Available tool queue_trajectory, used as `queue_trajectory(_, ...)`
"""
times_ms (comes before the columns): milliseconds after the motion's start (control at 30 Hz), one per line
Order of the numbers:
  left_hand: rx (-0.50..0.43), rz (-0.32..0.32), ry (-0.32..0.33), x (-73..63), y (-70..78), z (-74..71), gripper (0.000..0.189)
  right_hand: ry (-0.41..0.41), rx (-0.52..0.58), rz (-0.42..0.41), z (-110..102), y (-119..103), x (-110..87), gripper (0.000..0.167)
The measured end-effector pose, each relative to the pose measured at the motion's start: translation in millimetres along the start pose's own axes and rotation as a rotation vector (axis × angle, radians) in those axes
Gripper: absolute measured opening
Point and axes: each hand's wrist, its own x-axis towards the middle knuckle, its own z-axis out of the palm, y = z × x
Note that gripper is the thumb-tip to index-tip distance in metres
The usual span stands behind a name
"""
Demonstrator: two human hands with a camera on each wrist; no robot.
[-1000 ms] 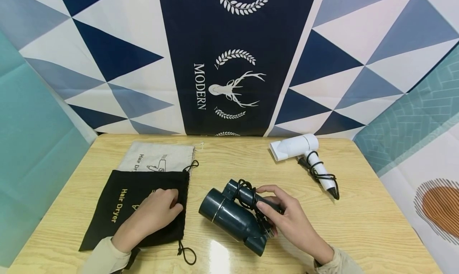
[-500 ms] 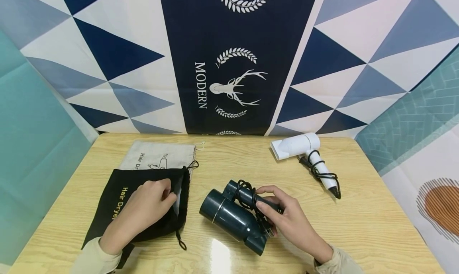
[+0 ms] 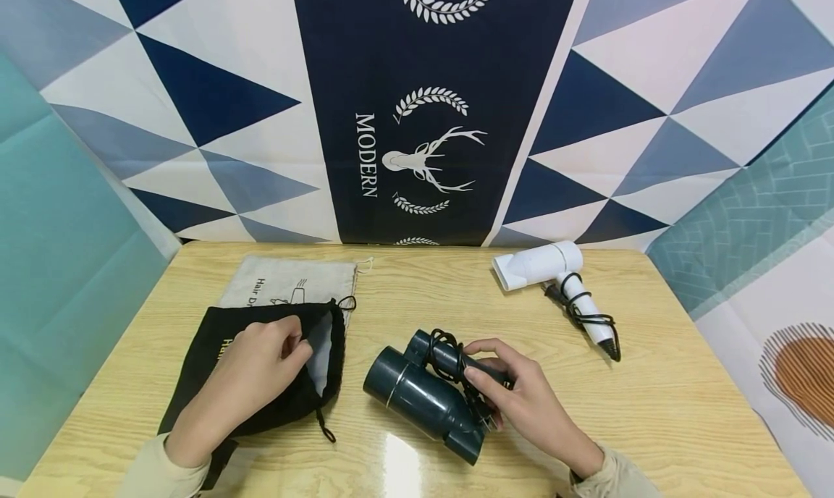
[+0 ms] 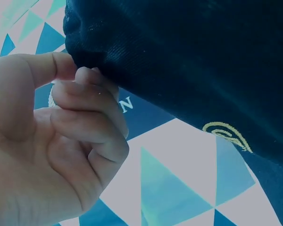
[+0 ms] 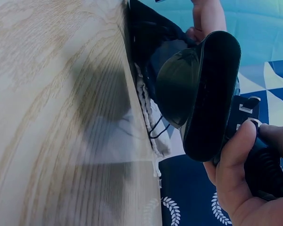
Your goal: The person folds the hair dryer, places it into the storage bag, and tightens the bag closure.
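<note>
One dark dryer (image 3: 422,402), gripped at its handle by the right hand (image 3: 529,398), lies just right of the black bag (image 3: 293,402); its barrel slants between the hands, round end facing the gaping mouth, near which the left hand (image 3: 259,359) pinches cloth.

Pale beige sleeves (image 3: 615,476) — creased at the cuff; a black strip (image 3: 219,464) by the left one; hands (image 3: 254,364) bare.
</note>
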Motion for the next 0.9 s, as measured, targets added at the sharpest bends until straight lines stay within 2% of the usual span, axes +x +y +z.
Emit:
queue_trajectory(533, -0.010, 0.053, 0.129, -3.8, 2.9, -15.5, 0.024, 0.009, -0.026, 0.007, 1.7, 3.5, 1.4, 0.026)
queue_trajectory(900, -0.010, 0.032, 0.079, -4.9, 4.9, -17.0, 0.024, 0.011, -0.001, 0.041, 1.3, 3.5, 2.1, 0.027)
